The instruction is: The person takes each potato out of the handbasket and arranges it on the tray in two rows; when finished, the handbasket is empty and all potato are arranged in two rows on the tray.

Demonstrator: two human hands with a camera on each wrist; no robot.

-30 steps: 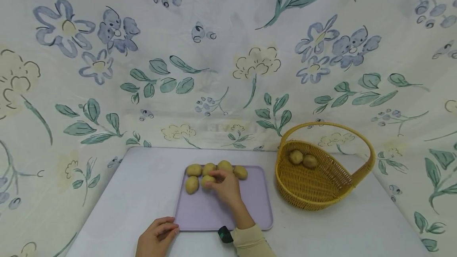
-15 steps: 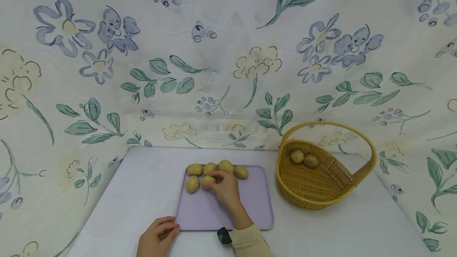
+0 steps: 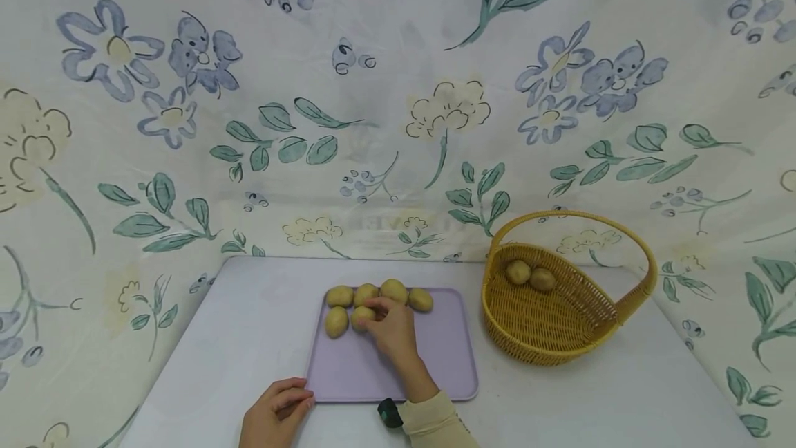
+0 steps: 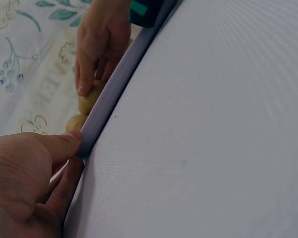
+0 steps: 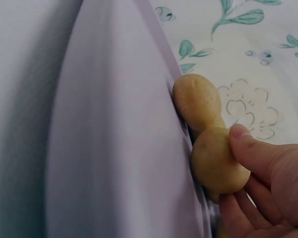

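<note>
My right hand point(image 3: 396, 332) grips a small yellow potato point(image 5: 216, 161) between thumb and fingers, in the front row on a lilac tray point(image 3: 357, 379). Left of it lies another potato point(image 3: 336, 322). Behind them a row of several potatoes point(image 3: 340, 296) runs along the tray's far edge; the right hand partly covers this row. My left hand point(image 3: 273, 412) is at the tray's near left corner. In the left wrist view its thumb point(image 4: 69, 141) lies on the tray rim, with the fingers against the corner below.
To the right of the tray stands a yellow wicker basket point(image 3: 535, 352) with a tall arched handle, two potatoes point(image 3: 530, 275) at its back left. Behind the white table point(image 3: 249, 323) hangs a flower-printed cloth point(image 3: 385, 130). A dark device point(image 3: 390, 413) sits at the right wrist.
The view has shifted very slightly. Both hands and the potatoes keep their places on and by the tray.
</note>
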